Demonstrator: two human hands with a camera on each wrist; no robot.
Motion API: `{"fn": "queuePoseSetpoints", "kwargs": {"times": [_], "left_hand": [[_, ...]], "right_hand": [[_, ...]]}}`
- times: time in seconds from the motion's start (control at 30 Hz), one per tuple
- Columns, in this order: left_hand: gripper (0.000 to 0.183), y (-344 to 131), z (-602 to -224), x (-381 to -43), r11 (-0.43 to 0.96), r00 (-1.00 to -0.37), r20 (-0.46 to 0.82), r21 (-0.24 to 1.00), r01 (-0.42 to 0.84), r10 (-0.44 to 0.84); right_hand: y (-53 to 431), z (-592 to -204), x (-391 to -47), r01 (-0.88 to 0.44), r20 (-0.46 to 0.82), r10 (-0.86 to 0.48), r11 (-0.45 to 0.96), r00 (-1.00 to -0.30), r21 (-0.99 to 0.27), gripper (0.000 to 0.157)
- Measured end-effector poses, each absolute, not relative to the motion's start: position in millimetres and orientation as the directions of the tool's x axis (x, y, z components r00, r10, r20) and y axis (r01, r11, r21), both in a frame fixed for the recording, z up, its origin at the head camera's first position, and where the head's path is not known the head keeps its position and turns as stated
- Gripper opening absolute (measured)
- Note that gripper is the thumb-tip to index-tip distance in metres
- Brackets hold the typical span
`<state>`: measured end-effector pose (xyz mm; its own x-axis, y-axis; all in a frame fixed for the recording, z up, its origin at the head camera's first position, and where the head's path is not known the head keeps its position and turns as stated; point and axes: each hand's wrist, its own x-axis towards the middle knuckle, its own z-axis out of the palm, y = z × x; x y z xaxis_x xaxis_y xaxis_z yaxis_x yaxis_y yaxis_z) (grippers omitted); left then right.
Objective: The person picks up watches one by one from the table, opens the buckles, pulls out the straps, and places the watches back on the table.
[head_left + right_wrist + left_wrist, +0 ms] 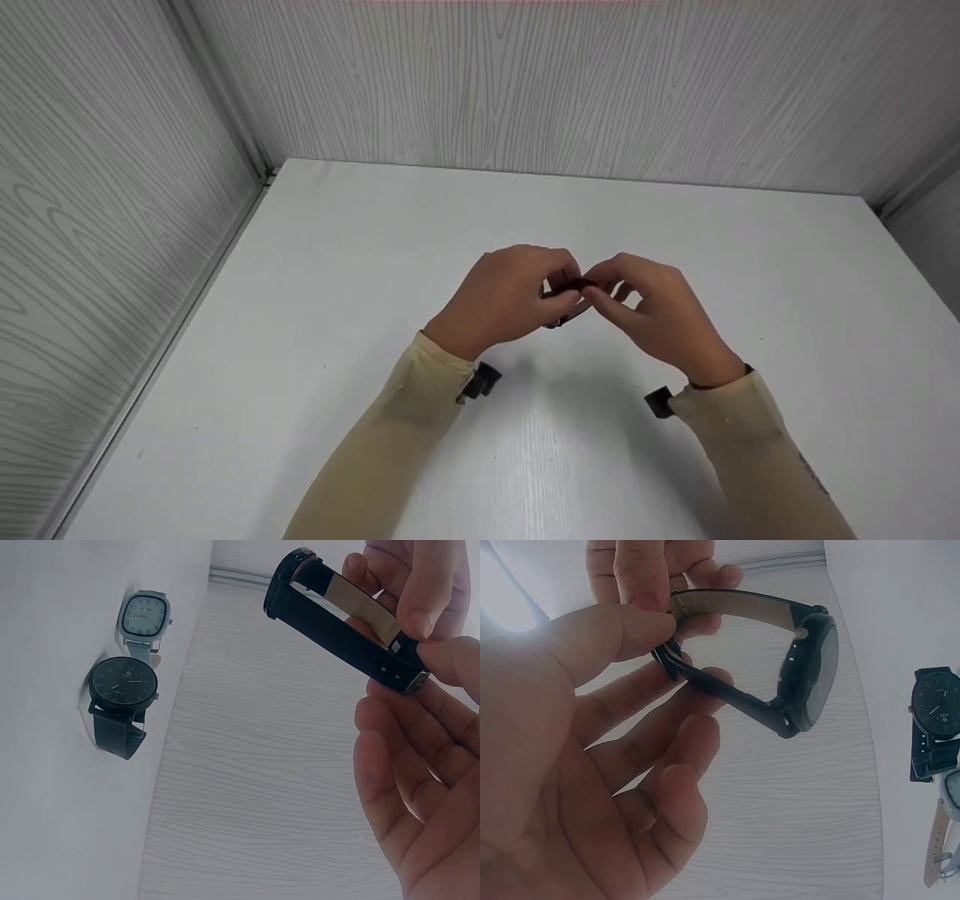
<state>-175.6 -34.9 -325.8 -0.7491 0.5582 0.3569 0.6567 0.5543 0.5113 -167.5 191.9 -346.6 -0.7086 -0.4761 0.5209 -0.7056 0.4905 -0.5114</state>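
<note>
A wristwatch (pixel 821 675) with a black strap and tan lining is held up between both hands. Its strap forms a closed-looking loop, the two ends meeting at the buckle (pixel 417 681). My left hand (pixel 510 296) pinches the strap at the buckle end between thumb and fingers. From the other side, my right hand (pixel 660 319) pinches the same end, its thumb tip beside the left thumb. The watch case hangs out on the far side of the loop, away from the fingers. In the head view the hands hide most of the watch.
A round black watch (pixel 124 681) and a squarish pale watch (pixel 144 617) lie side by side on a white surface in both wrist views. The white table (pixel 360 247) meets wood-grain panels (pixel 480 90) at the back and sides. Small black cameras (pixel 480 380) sit at both wrists.
</note>
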Motion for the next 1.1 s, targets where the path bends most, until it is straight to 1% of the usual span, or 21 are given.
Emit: {"fn": "queuePoseSetpoints", "kwargs": {"times": [0.27,0.43,0.77,0.9,1.1], "left_hand": [[0.011,-33.7,-324.4,-175.7,0.566,-0.747,0.360,0.492,0.661,0.559],[0.012,-33.2,-323.7,-175.8,0.569,-0.747,0.361,0.489,0.661,0.558],[0.009,-32.4,-322.2,-174.9,0.570,-0.760,0.349,0.510,0.644,0.548],[0.009,-33.7,-322.4,-174.9,0.568,-0.766,0.341,0.522,0.636,0.545],[0.007,-38.2,-322.3,-175.5,0.589,-0.769,0.345,0.498,0.636,0.539]], "right_hand": [[191.3,-346.7,-166.8,-0.707,0.550,-0.449,0.517,-0.704,-0.482,0.009],[190.7,-347.8,-166.3,-0.697,0.548,-0.440,0.539,-0.712,-0.472,0.011],[191.4,-347.3,-166.0,-0.715,0.566,-0.445,0.518,-0.694,-0.470,0.012],[191.1,-346.9,-166.2,-0.712,0.560,-0.447,0.524,-0.697,-0.468,0.012],[190.2,-346.5,-167.6,-0.718,0.574,-0.439,0.512,-0.691,-0.472,0.013]]}}
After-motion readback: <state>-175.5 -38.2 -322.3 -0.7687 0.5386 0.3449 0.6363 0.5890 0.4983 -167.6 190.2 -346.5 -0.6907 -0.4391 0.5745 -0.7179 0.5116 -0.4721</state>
